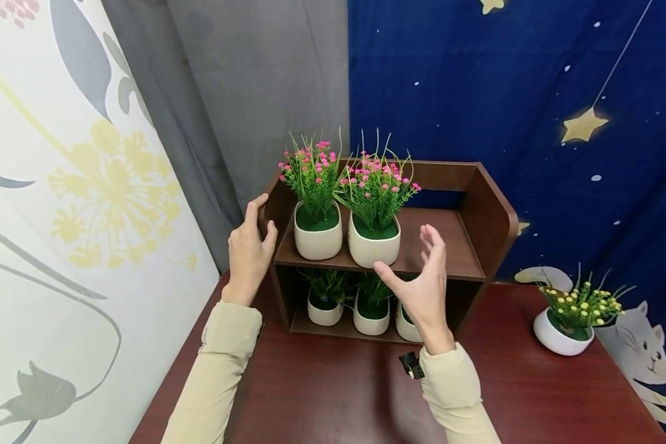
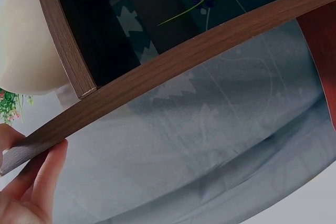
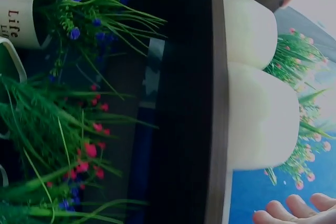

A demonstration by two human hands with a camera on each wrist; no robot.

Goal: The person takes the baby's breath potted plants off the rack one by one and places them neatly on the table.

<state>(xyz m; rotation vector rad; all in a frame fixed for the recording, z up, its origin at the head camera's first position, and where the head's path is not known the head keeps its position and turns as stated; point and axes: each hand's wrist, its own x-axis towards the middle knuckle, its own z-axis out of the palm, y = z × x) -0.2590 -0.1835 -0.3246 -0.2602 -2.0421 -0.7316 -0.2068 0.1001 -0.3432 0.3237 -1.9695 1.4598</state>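
Observation:
A brown two-tier wooden shelf (image 1: 433, 237) stands on the table, holding potted artificial flowers. My left hand (image 1: 250, 250) pinches the front edge of its left side panel (image 2: 52, 129), thumb on the inner face and fingers (image 2: 50, 174) outside. Two white pots with pink flowers, a left one (image 1: 318, 240) and a right one (image 1: 374, 246), sit side by side on the upper tier. Just right of the right pot, my right hand (image 1: 422, 287) hovers with fingers spread and nothing held. In the right wrist view its fingertips (image 3: 296, 205) are apart from that pot (image 3: 265, 119).
On the lower tier stand three white pots, among them a left one (image 1: 324, 314) and a middle one (image 1: 372, 320); my right hand partly covers the third. A white bowl-shaped pot with yellow flowers (image 1: 563, 336) is on the reddish table (image 1: 322, 388) at right. Curtains hang behind.

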